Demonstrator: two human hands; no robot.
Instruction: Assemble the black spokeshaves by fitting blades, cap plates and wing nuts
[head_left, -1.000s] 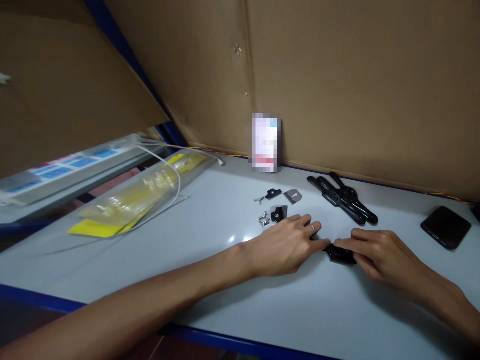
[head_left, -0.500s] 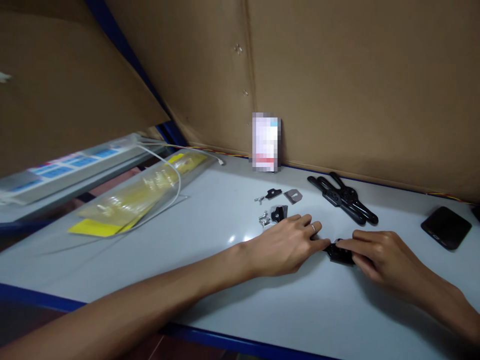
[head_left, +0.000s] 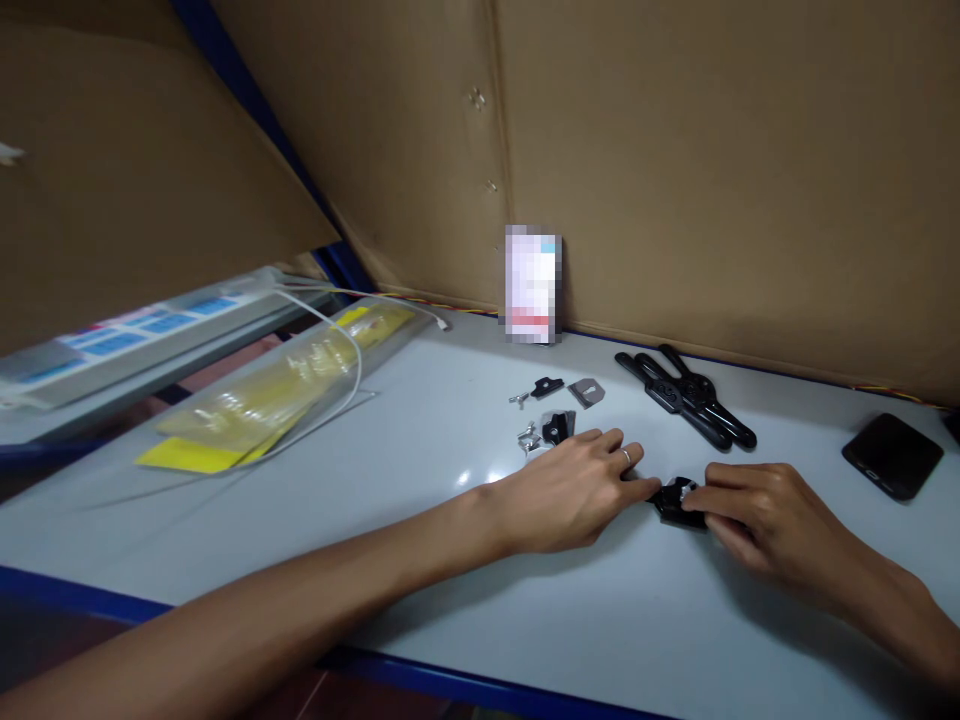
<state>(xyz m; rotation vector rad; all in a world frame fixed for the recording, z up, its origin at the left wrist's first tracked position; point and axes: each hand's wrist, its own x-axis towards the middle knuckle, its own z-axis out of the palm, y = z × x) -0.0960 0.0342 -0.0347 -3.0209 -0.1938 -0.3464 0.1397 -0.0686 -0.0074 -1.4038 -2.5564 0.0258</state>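
A small black plastic part [head_left: 675, 501] lies on the pale table [head_left: 420, 500] between my two hands. My left hand [head_left: 577, 490] rests palm down on the table, a ring on one finger, its fingertips pinched against the part's left end. From the right, my right hand [head_left: 757, 512] has its fingers curled over the part's other end. Just beyond my left hand lie several small metal and black pieces [head_left: 553, 410]. Further back, a larger black clamp-like piece [head_left: 686, 396] with long arms lies flat.
A dark phone [head_left: 891, 455] lies at the far right. A clear bag with yellow contents [head_left: 285, 390] and a white cable [head_left: 352, 350] sit at the left. A small card [head_left: 532, 285] leans on the cardboard wall [head_left: 712, 170]. The table's blue front edge [head_left: 420, 675] runs below my arms.
My right hand has slid slightly right and back along the black part, baring more of its top. The left hand has stayed put.
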